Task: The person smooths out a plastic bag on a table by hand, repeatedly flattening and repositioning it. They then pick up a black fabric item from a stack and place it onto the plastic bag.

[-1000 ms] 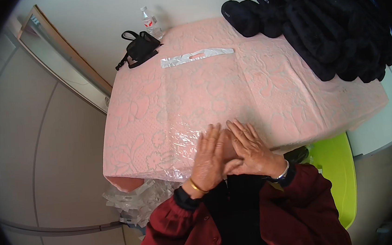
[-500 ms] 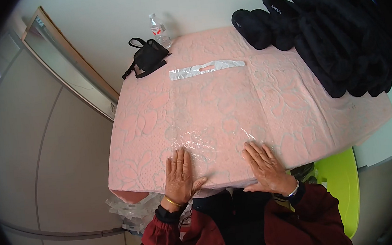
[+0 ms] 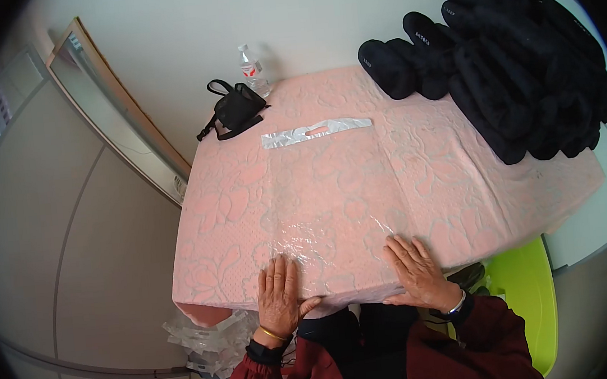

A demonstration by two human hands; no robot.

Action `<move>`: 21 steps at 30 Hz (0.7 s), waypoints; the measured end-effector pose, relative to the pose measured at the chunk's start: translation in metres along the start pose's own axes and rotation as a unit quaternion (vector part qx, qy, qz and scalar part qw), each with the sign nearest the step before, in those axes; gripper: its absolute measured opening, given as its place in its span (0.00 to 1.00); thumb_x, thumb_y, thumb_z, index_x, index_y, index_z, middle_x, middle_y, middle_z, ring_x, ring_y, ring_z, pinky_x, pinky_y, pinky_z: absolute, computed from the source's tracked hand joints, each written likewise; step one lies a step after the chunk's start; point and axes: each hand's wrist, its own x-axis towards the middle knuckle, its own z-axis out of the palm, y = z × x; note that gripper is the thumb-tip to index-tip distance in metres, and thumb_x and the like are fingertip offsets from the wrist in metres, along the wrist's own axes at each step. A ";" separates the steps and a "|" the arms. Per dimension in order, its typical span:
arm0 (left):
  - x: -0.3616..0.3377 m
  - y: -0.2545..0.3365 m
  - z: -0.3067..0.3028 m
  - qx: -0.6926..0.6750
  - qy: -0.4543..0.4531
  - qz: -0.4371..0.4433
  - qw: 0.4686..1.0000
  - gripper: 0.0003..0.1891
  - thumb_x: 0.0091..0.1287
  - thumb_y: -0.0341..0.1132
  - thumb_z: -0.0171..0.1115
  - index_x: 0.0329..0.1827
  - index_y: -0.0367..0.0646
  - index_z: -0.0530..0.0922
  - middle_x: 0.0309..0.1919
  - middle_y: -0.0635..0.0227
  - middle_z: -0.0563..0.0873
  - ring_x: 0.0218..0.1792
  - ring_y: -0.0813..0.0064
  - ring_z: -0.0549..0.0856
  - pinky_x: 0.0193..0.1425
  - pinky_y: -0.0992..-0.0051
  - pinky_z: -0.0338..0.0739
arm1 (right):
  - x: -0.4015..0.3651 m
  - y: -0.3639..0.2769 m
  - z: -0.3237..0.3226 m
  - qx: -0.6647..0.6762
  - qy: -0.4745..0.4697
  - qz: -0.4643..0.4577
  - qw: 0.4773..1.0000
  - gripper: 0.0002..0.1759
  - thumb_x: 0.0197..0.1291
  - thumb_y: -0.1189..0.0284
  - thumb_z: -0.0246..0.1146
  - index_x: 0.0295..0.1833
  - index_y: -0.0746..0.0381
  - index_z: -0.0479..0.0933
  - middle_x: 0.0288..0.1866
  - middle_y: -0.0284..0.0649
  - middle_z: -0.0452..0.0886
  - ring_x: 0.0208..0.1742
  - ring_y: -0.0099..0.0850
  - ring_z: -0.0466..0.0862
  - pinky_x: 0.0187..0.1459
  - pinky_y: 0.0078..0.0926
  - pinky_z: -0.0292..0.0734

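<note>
By the front edge of the bumpy, pink, cloth-covered table (image 3: 209,226), the left hand (image 3: 277,296) and right hand (image 3: 418,273) lie flat, thumbs out, at the sides of a thin, shiny, see-through bag (image 3: 333,201). Puffy black things (image 3: 525,83) pile up back right.

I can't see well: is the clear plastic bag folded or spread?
The bag is spread flat: it runs from its silvery strip down to the left hand and right hand.
</note>
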 end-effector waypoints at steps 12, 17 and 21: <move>-0.055 0.013 0.007 -0.011 0.011 0.012 1.000 0.50 0.67 0.71 0.53 0.77 0.35 0.63 0.76 0.45 0.66 0.77 0.43 0.64 0.79 0.43 0.53 | -0.063 -0.029 -0.021 0.015 -0.012 0.017 1.000 0.51 0.56 0.44 0.70 0.71 0.75 0.66 0.78 0.59 0.62 0.80 0.54 0.60 0.79 0.52 0.53; -0.042 0.015 -0.010 -0.031 0.030 0.058 0.997 0.44 0.66 0.62 0.63 0.75 0.36 0.66 0.74 0.47 0.68 0.74 0.44 0.67 0.78 0.41 0.55 | -0.065 0.003 -0.018 0.199 -0.017 0.065 0.978 0.47 0.52 0.50 0.75 0.67 0.75 0.70 0.77 0.58 0.64 0.79 0.55 0.62 0.76 0.54 0.57; -0.002 0.060 -0.008 -0.093 0.069 0.112 0.987 0.41 0.62 0.49 0.73 0.74 0.37 0.67 0.74 0.46 0.68 0.74 0.44 0.68 0.77 0.41 0.57 | -0.015 -0.008 -0.018 0.125 0.087 0.016 0.988 0.45 0.49 0.55 0.77 0.66 0.74 0.71 0.77 0.57 0.64 0.80 0.54 0.61 0.75 0.55 0.60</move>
